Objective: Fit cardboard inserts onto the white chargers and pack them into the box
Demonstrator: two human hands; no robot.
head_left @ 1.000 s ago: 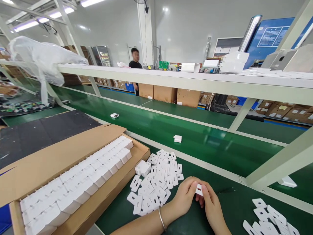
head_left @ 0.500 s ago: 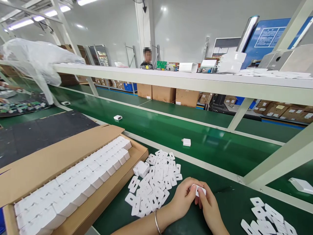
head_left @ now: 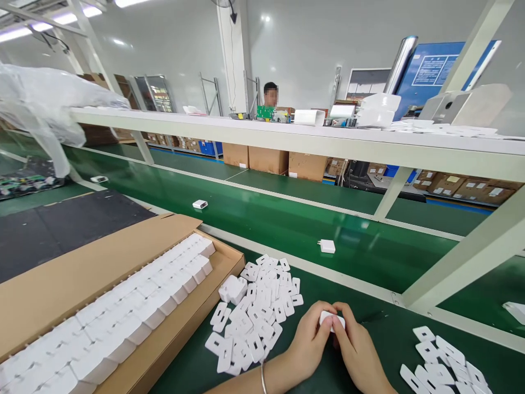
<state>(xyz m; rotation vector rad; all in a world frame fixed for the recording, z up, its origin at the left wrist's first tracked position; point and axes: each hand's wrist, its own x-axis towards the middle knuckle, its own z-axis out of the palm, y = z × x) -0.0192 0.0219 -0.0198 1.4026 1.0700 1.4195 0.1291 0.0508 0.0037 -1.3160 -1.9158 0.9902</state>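
Both of my hands are closed round one small white plastic piece (head_left: 327, 315) over the green table, with both thumbs pressed on its face. My left hand (head_left: 308, 340), with a bangle on the wrist, grips its left side. On the other side, my right hand (head_left: 356, 347) holds it too. Fingers cover most of the piece, so its full shape is hidden. Left of my hands lies a loose pile of flat white plates with slots (head_left: 254, 323). White charger housings (head_left: 233, 289) sit at that pile's edge.
An open cardboard box (head_left: 164, 339) with rows of white housings stands at left. More slotted plates (head_left: 445, 364) lie at right. White chargers (head_left: 327, 246) rest on the green conveyor belt (head_left: 262, 213) beyond. A raised shelf (head_left: 246, 128) crosses ahead; a person (head_left: 270, 96) is behind it.
Both thumbs have come together over the white piece, which is still held in both hands. The chargers on the belt have shifted right relative to the table. My view has turned slightly.
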